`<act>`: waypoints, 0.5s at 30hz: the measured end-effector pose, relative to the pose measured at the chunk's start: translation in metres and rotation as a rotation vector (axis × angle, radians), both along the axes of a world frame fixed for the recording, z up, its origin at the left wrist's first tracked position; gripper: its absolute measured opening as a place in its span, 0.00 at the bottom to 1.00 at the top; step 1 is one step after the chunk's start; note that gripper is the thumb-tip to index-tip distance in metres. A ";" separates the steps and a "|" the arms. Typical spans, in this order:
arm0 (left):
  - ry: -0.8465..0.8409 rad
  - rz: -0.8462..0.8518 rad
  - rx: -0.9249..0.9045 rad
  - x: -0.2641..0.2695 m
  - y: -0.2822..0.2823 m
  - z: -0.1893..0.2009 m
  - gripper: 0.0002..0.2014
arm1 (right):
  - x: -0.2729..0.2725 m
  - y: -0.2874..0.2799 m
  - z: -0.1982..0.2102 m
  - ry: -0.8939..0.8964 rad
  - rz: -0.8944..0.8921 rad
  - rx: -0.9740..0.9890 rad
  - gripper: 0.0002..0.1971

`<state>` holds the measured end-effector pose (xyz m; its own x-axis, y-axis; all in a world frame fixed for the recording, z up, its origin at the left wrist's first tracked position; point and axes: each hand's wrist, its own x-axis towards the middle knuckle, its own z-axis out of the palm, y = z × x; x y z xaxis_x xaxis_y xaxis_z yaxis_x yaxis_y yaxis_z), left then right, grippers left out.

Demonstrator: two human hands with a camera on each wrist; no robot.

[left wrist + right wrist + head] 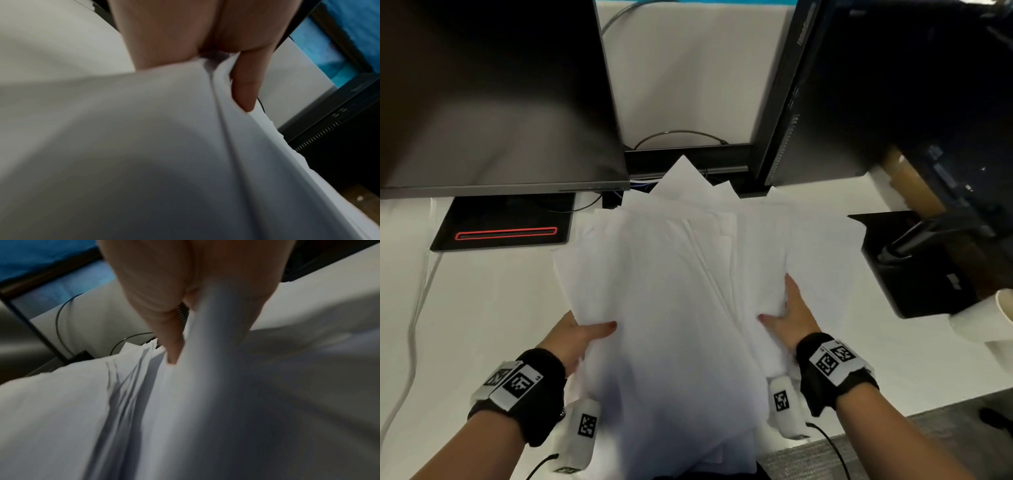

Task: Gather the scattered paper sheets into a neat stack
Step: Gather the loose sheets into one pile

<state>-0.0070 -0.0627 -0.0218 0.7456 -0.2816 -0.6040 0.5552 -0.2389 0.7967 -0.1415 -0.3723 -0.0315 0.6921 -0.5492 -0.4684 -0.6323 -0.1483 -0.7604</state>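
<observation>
I have the paper sheets point(671, 291) in the middle of the frame, a loose, fanned pile over the white bench point(482, 308), corners sticking out toward the top. My left hand point(575, 339) pinches the pile's lower left edge, thumb on top, fingers hidden beneath. My right hand point(791, 315) pinches the right edge the same way; the right wrist view shows uneven sheet edges beside the thumb. A dark monitor point(493, 92) fills the upper left, its base point(503, 222) below it, and a paper cup point(983, 318) lies at the right edge.
</observation>
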 end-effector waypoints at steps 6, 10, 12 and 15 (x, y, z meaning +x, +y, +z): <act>0.045 -0.003 -0.051 0.001 -0.001 -0.003 0.11 | -0.007 -0.029 0.012 0.057 -0.507 -0.238 0.34; 0.064 -0.002 -0.079 0.000 -0.001 -0.002 0.15 | -0.006 -0.041 0.014 0.193 -0.617 -0.223 0.37; 0.074 0.001 -0.091 0.000 -0.001 -0.002 0.17 | -0.003 -0.035 0.012 0.098 -0.576 -0.277 0.35; 0.087 0.020 -0.092 0.000 0.000 -0.003 0.13 | 0.003 -0.019 0.012 -0.050 -0.450 -0.412 0.34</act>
<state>-0.0070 -0.0632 -0.0244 0.6973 -0.3240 -0.6394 0.6275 -0.1553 0.7630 -0.1387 -0.3913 -0.0193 0.3659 -0.9218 -0.1284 -0.6666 -0.1633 -0.7273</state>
